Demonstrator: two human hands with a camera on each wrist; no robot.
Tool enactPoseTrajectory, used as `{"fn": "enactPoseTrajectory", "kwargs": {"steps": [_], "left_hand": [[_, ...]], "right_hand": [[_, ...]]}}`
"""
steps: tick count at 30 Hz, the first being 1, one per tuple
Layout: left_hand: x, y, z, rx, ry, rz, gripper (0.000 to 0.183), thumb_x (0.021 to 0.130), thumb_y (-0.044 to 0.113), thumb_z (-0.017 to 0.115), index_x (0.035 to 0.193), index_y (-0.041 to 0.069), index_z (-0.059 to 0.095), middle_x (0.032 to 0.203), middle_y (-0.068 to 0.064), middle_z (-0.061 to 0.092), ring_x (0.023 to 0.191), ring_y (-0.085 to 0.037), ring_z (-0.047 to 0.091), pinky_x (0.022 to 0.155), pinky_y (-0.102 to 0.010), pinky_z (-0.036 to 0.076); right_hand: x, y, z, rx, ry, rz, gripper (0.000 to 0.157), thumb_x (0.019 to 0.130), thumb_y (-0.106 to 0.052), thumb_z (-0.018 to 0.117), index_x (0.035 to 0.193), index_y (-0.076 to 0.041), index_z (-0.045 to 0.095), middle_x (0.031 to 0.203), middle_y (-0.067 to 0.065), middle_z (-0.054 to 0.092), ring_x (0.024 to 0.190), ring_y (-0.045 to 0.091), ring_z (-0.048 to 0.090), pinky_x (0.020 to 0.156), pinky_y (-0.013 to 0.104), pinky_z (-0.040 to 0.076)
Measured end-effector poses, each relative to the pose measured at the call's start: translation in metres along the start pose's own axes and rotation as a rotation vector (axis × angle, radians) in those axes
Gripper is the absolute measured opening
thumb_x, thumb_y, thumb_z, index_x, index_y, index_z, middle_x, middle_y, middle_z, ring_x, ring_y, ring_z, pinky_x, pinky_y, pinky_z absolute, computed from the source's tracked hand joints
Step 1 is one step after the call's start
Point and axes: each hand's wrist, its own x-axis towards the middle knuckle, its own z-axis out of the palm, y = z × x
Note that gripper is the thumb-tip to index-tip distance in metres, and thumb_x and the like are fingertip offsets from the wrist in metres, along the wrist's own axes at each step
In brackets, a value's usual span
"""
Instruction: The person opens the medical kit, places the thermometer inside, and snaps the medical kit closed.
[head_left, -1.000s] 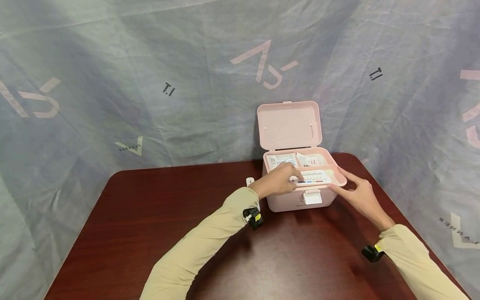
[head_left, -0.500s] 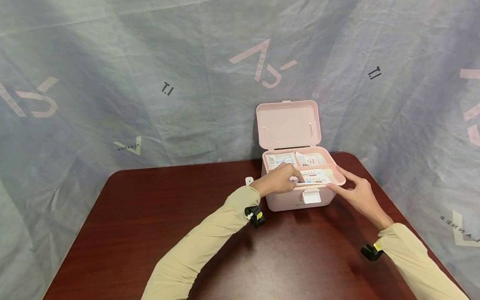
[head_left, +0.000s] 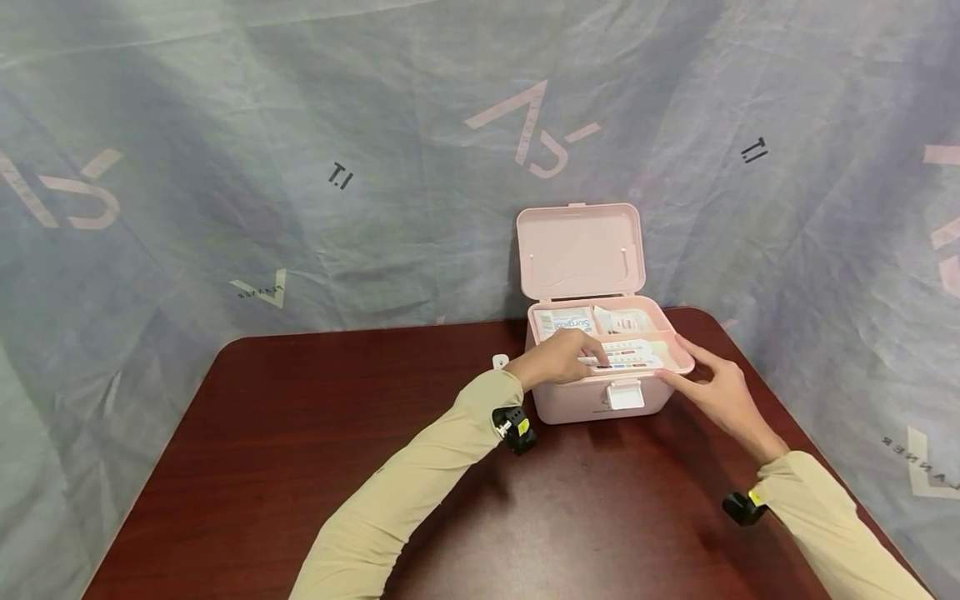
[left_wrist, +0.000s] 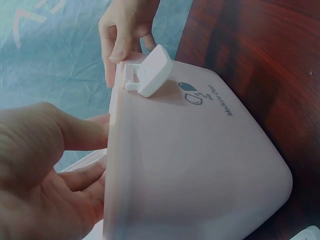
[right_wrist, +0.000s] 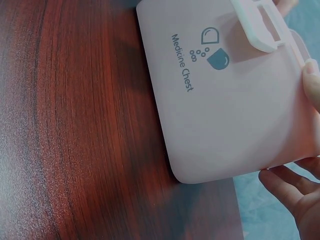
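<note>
The pink medicine chest (head_left: 573, 404) stands with its lid (head_left: 577, 250) raised, "Medicine Chest" printed on its front. My left hand (head_left: 558, 358) reaches over the front rim into the near compartment, its index finger bent down at white flat packs (head_left: 633, 358) with coloured marks. In the left wrist view, the chest wall hides that hand's fingertips, so I cannot tell whether they pinch a pack. My right hand (head_left: 716, 387) grips the chest's right front corner, thumb on the front rim and fingers on the side. A white latch (head_left: 625, 395) sticks out from the front.
In the far compartments lie a packet marked "Surgical" (head_left: 566, 320) and white sachets (head_left: 622, 321). A white piece with a small hole (head_left: 500, 362) is on the table left of the chest, partly behind my left arm. A grey cloth (head_left: 405, 208) hangs behind the dark red table (head_left: 315, 417).
Both hands keep nearly the same place at the chest. The white packs under my left fingers have shifted slightly, with two layers now showing. The head view has moved a little.
</note>
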Motion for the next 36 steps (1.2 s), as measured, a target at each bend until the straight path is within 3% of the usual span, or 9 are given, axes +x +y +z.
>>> {"fn": "enactPoseTrajectory", "kwargs": {"steps": [19,23,30,36], "left_hand": [[0.0,-0.007,0.004,-0.038,0.046,-0.015,0.019,0.082,0.0,0.068,0.096,0.009,0.075,0.099,0.002,0.07,0.099,-0.014,0.062,0.081,-0.015,0.044],[-0.001,-0.005,0.006,-0.024,0.054,0.004,0.016,0.082,-0.001,0.068,0.092,0.008,0.076,0.096,0.001,0.071,0.097,-0.016,0.062,0.08,-0.016,0.044],[0.0,-0.004,0.01,-0.033,0.057,0.007,0.012,0.083,0.003,0.07,0.092,0.008,0.076,0.097,0.0,0.071,0.096,-0.016,0.063,0.081,-0.016,0.045],[-0.001,-0.003,0.012,-0.046,0.071,0.007,0.01,0.085,0.006,0.069,0.091,0.008,0.076,0.097,0.0,0.071,0.096,-0.016,0.063,0.079,-0.015,0.045]], "right_hand": [[0.0,-0.003,0.0,0.009,0.0,-0.032,0.071,0.079,-0.031,0.077,0.141,-0.021,0.045,0.133,0.018,0.053,0.091,0.009,0.045,0.063,0.01,0.036],[-0.003,-0.002,-0.001,0.008,-0.005,-0.006,0.071,0.078,-0.032,0.077,0.141,-0.022,0.045,0.132,0.017,0.053,0.088,0.013,0.047,0.061,0.01,0.037],[-0.006,0.0,-0.003,0.013,0.002,0.017,0.071,0.078,-0.034,0.077,0.141,-0.023,0.046,0.134,0.014,0.052,0.098,0.0,0.048,0.068,0.006,0.038],[-0.007,0.0,-0.004,0.008,0.005,0.011,0.071,0.078,-0.034,0.077,0.141,-0.023,0.046,0.134,0.013,0.052,0.1,0.001,0.047,0.069,0.006,0.036]]}}
